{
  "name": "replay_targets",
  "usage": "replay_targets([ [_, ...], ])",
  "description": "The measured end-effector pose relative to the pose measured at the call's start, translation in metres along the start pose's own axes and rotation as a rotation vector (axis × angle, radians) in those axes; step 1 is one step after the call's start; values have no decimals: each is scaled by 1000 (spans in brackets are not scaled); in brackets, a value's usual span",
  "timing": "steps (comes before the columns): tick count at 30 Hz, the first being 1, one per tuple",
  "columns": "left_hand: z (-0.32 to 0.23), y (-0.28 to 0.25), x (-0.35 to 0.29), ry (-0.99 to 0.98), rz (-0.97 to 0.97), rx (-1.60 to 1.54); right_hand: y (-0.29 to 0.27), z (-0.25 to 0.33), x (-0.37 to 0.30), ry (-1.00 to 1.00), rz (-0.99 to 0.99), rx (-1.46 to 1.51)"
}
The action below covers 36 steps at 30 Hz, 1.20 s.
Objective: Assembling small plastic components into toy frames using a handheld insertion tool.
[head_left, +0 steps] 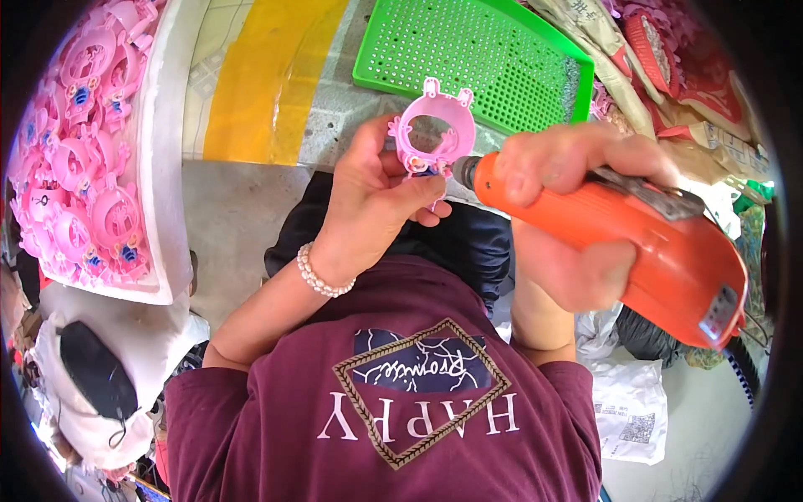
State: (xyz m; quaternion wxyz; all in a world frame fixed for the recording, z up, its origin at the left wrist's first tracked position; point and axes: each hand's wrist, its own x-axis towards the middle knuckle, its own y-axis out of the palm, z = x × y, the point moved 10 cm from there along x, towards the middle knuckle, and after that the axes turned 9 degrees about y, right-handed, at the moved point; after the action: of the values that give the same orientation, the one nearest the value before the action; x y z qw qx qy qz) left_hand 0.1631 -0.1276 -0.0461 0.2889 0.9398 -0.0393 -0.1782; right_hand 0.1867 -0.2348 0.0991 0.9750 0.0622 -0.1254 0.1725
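Note:
My left hand pinches a pink ring-shaped plastic part by its lower edge, holding it upright over my lap. Small knobs stick out from the ring's top and side, and a bit of blue shows near my fingertips. In my right hand is an orange power screwdriver, my fingers wrapped round its body. Its dark metal tip points left and meets the lower right of the pink part. Whether a screw sits at the tip is too small to tell.
Beyond my hands lies a green perforated tray with small metallic bits at its right end. A white bin full of similar pink parts stands at left. Sacks lie at far right, a white package at lower right.

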Motion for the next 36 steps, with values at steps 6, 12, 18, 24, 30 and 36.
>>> replay_targets([
  [6,-1,-2,1,1,-8,-20,-4,3,5,9,-50,-20],
  [12,2,7,-12,-107,90,54,-34,33,23,-98,-58,93],
  [18,3,11,-13,-109,181,177,-83,-2,39,-77,-439,74],
  [24,4,13,-6,-80,184,171,-99,-15,48,-209,-520,-54],
  [30,4,16,-2,-96,206,166,-102,-23,50,-180,-528,-30],
  [36,4,18,-2,-84,209,132,-105,-29,49,-156,-526,-6],
])
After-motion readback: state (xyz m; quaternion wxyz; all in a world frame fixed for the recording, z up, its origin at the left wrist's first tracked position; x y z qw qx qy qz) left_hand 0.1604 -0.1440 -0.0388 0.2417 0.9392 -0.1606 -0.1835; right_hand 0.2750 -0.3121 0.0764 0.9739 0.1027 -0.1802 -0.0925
